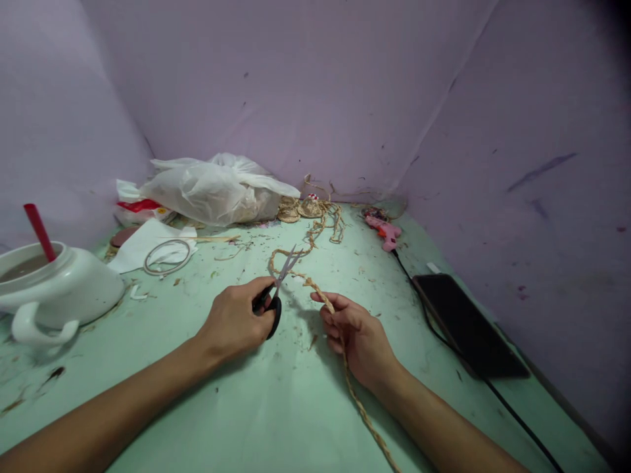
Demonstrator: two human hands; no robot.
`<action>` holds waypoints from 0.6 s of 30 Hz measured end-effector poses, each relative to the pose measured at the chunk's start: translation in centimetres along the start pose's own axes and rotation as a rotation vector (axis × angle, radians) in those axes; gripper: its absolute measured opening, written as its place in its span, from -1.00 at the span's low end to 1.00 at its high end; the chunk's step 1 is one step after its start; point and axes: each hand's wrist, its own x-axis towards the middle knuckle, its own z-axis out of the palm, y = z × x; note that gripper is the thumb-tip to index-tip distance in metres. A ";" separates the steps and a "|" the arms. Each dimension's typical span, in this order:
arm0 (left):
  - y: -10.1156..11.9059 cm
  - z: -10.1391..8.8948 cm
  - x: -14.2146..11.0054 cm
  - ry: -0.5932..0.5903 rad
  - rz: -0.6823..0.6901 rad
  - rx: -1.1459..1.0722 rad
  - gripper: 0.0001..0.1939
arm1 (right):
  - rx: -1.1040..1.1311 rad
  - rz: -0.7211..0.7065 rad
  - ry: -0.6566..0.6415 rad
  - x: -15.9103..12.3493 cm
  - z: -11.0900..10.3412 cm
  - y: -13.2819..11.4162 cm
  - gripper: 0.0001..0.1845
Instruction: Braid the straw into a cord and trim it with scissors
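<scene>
**While your left hand [236, 322] grips the scissors [277, 316], your right hand [362, 341] pinches the rope [362, 412] just right of them**

Left of the scissors, a packet's [140, 210] label is too small to read. Beneath them is your stained green table [197, 420]; purple walls [296, 85] rise behind. Farther left, a white mug [86, 282] holds brownish drink [23, 268] and a red straw [39, 231].

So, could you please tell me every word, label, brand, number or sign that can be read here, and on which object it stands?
No text can be read here.
Red-and-white packet: it has a yellow mark, too small and blurred to read.
Glue gun, smartphone, white mug, scissors: no readable marking shows.
</scene>
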 end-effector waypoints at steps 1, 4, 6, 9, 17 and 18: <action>0.1 0.1 0.0 -0.001 0.011 0.028 -0.69 | -0.020 -0.006 0.012 0.0 0.0 -0.1 -0.73; 0.3 0.2 -0.2 0.000 0.052 0.109 -0.69 | -0.113 -0.049 0.056 0.1 -0.3 0.1 -0.72; 0.5 0.1 -0.5 -0.009 0.101 0.172 -0.68 | -0.185 -0.107 0.077 0.2 -0.5 0.3 -0.71; 0.8 -0.3 -0.8 -0.062 0.197 0.309 -0.62 | -0.327 -0.230 0.137 0.4 -0.7 0.5 -0.74; 1.6 -1.1 -1.6 -0.110 0.352 0.673 -0.51 | -0.546 -0.293 0.306 0.5 -0.4 0.0 -0.84; 1.7 -1.1 -1.7 -0.109 0.362 0.692 -0.51 | -0.541 -0.288 0.309 0.4 -0.4 -0.1 -0.84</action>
